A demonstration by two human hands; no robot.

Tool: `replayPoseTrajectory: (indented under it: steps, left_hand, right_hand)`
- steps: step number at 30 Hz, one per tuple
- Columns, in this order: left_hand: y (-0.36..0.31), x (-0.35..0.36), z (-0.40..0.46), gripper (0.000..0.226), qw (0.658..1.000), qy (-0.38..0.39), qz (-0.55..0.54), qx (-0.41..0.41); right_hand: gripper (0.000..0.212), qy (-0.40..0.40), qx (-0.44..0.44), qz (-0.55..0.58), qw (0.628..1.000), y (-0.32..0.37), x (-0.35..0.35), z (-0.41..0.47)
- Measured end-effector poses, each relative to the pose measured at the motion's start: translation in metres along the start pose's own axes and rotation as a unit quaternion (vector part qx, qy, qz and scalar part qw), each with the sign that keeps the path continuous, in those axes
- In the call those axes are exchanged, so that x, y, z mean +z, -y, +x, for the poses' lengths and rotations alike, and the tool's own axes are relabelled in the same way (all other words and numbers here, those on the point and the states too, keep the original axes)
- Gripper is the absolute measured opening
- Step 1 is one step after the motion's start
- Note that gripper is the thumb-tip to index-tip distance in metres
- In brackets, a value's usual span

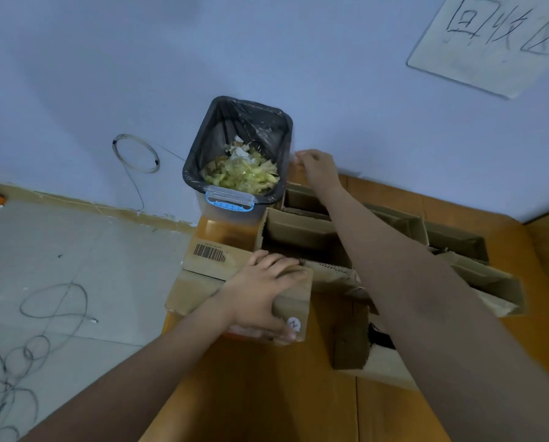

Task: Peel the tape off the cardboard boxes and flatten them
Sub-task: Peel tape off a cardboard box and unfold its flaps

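Several brown cardboard boxes stand open on a wooden table point(267, 393). My left hand point(263, 291) grips the near flap of one cardboard box point(295, 240), fingers curled over its top edge and thumb on its outer face. My right hand point(316, 169) reaches far across, next to the bin's right rim, and pinches a thin clear strip of tape point(294, 156), which is hard to make out. A flattened box with a barcode point(214, 255) lies at the table's left edge. More open boxes point(458, 240) sit to the right, behind my right forearm.
A bin lined with a black bag point(238, 154), holding tape scraps and waste, stands at the table's far left corner against the wall. Loose cables point(53, 301) lie on the tiled floor to the left. A handwritten paper sign point(496, 43) hangs on the wall.
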State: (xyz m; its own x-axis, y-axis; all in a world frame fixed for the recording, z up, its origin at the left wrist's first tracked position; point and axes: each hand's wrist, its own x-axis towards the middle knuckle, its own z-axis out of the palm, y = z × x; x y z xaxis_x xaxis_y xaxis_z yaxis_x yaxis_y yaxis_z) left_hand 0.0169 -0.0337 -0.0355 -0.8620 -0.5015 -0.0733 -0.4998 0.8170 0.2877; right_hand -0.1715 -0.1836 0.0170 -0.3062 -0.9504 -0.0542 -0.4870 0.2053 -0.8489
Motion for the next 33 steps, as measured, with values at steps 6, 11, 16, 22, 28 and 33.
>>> replayPoseTrajectory:
  steps: [6,11,16,22,28,33]
  left_hand:
    - [-0.005,0.001,-0.004,0.111,0.999,0.012,0.032,-0.002]
    - [-0.012,-0.012,-0.004,0.113,0.995,0.068,0.07,-0.022]
    - [-0.002,-0.022,-0.024,0.127,0.987,0.096,0.096,-0.08]
    - [0.012,-0.02,-0.05,0.13,0.975,0.13,0.118,-0.136]
    - [-0.002,-0.016,-0.05,0.124,0.978,0.089,0.12,-0.145]
    - [-0.02,-0.008,-0.052,0.122,0.984,0.068,0.101,-0.129]
  right_hand:
    - [0.026,0.053,-0.09,-0.211,0.972,-0.016,-0.025,-0.087]
    - [0.037,0.075,-0.093,-0.301,0.946,-0.036,-0.029,-0.144]
    - [0.043,0.066,-0.114,-0.316,0.939,-0.047,-0.027,-0.184]
    - [0.045,0.089,-0.153,-0.356,0.918,-0.05,-0.013,-0.211]
    - [0.046,0.089,-0.174,-0.351,0.916,-0.052,0.003,-0.225]
    - [0.043,0.07,-0.176,-0.356,0.915,-0.058,0.004,-0.239]
